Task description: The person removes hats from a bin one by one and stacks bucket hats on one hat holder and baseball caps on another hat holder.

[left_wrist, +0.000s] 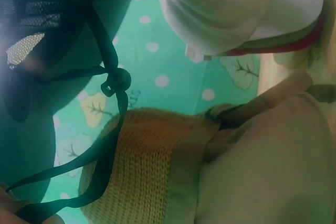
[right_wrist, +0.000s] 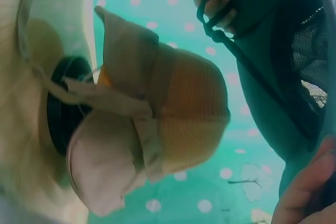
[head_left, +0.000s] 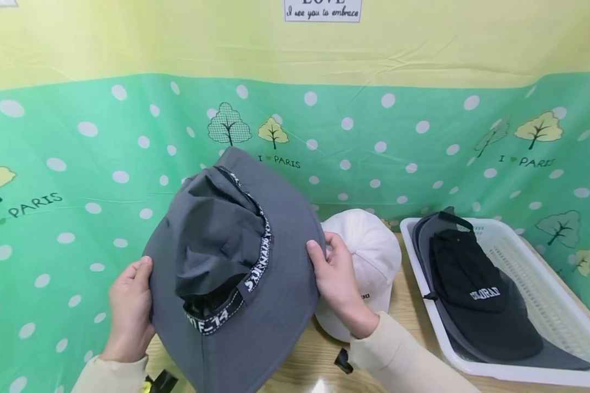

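Note:
My left hand [head_left: 130, 308] and right hand [head_left: 338, 278] hold a dark grey wide-brimmed hat [head_left: 211, 234] up by opposite sides of its brim. Thumbs lie on the outer face, with the fingers partly hidden behind. The crown is dented, and a black band with white lettering runs around it. Below the brim hangs a black chin cord [left_wrist: 100, 182] with a toggle, seen in the left wrist view. Close to my right hand, a white cap [head_left: 369, 245] stands on the table, partly covered by that hand.
A white basket [head_left: 555, 267] at the right contains dark grey headwear and a black cap [head_left: 464, 278] with white lettering. A woven tan hat [right_wrist: 194, 114] with a fabric brim shows in both wrist views. Behind stands a green and yellow printed curtain [head_left: 373, 147].

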{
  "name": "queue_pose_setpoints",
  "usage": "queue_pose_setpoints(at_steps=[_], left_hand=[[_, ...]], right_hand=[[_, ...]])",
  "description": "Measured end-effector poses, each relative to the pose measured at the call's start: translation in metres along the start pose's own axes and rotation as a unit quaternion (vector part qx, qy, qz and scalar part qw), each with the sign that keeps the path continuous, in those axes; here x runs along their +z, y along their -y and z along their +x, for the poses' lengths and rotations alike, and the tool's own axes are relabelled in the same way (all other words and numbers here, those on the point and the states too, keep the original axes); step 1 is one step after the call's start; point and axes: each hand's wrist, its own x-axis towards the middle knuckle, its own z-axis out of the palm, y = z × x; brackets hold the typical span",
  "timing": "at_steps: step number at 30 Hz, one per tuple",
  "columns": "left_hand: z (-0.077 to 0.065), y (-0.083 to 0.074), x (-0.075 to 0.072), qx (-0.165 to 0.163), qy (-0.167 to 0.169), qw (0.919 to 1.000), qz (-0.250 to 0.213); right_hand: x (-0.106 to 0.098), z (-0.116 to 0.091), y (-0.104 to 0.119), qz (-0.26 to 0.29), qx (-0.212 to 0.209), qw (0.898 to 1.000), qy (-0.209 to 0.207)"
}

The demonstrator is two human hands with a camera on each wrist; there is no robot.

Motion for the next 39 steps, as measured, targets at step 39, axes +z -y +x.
queue_pose_setpoints(at_steps=[39], left_hand=[[0.09,0.075,-0.034,-0.091,-0.032,0.9762,0.194]], right_hand=[[0.067,0.048,-0.118,-0.058,0.16,0.973,-0.153]])
